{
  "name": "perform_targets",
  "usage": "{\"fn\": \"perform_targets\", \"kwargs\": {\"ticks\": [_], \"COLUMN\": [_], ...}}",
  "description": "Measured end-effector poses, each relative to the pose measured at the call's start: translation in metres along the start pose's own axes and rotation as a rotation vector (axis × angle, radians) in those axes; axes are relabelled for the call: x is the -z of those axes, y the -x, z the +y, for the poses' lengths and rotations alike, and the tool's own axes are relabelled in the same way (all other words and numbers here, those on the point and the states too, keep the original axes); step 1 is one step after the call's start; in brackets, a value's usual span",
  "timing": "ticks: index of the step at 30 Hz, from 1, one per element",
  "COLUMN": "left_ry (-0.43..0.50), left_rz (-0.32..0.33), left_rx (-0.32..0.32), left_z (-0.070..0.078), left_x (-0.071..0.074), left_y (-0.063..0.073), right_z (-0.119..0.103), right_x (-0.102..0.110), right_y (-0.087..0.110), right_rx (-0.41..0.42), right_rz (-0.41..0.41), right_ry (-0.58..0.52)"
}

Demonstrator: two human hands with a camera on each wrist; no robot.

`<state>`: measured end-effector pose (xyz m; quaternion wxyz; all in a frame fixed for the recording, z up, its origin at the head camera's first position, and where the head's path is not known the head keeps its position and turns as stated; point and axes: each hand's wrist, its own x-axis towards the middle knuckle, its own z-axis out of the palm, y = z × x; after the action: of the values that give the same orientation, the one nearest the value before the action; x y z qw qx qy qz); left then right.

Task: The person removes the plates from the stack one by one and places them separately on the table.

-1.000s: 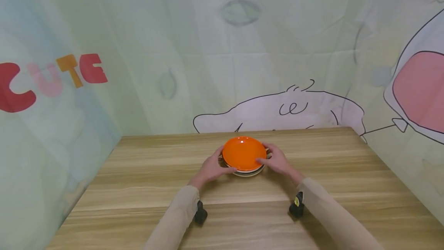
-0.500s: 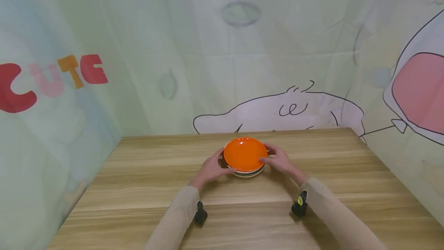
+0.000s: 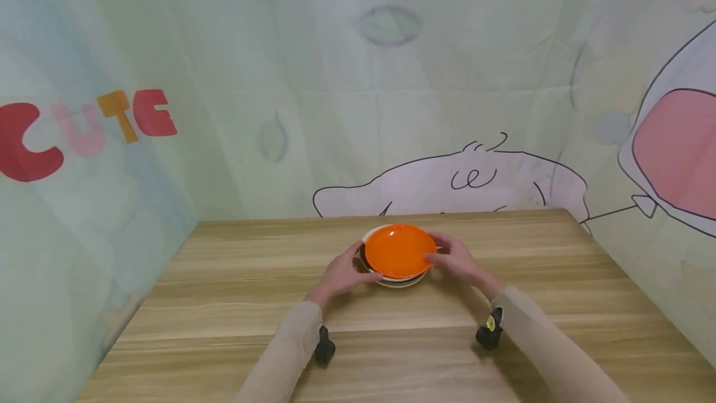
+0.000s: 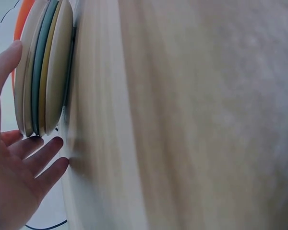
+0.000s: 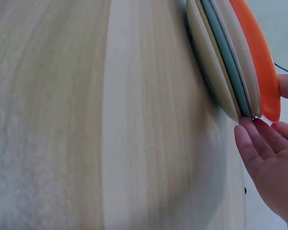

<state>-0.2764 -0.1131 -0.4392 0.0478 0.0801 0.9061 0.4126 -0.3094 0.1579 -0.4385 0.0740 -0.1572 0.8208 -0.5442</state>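
An orange plate (image 3: 400, 251) lies on top of a stack of plates (image 3: 394, 282), shifted to the right so a pale rim shows at its left. My right hand (image 3: 455, 261) pinches the orange plate's right edge, thumb on the upper side and fingers beneath. At the stack's left side, my left hand (image 3: 342, 271) holds the rims between spread thumb and fingers. Below the orange plate, cream and teal plates (image 4: 41, 72) show in the left wrist view. From the right wrist, the orange plate (image 5: 259, 57) stands slightly apart from the lower ones near my fingertips.
The stack is on a wood-grain table (image 3: 252, 316), toward its back edge. Behind the table hangs a pale curtain (image 3: 330, 92) with printed drawings and letters. A black wrist camera (image 3: 324, 347) is strapped at the left sleeve, another camera (image 3: 489, 330) at the right.
The orange plate has slid a little to the right over the stack, with my right hand moving along with it. My left hand has stayed almost in place.
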Motion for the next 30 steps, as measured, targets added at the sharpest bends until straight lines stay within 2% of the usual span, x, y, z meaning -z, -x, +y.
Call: {"fn": "perform_targets", "kwargs": {"ticks": [6, 8, 14, 30], "left_ry": [-0.002, -0.001, -0.002, -0.011], "left_rz": [0.006, 0.006, 0.008, 0.007], "left_rx": [-0.008, -0.012, -0.040, -0.034], "left_z": [0.000, 0.000, -0.001, 0.000], "left_x": [-0.001, -0.001, 0.000, 0.001], "left_y": [-0.001, -0.001, -0.001, 0.001], "right_z": [-0.003, -0.005, -0.005, -0.014], "right_x": [0.005, 0.006, 0.010, 0.014], "right_y": [0.003, 0.003, 0.005, 0.011], "right_rx": [-0.043, -0.046, -0.047, -0.073], "right_rz": [-0.014, -0.023, -0.058, -0.029], "right_ry": [-0.011, 0.003, -0.046, -0.123]}}
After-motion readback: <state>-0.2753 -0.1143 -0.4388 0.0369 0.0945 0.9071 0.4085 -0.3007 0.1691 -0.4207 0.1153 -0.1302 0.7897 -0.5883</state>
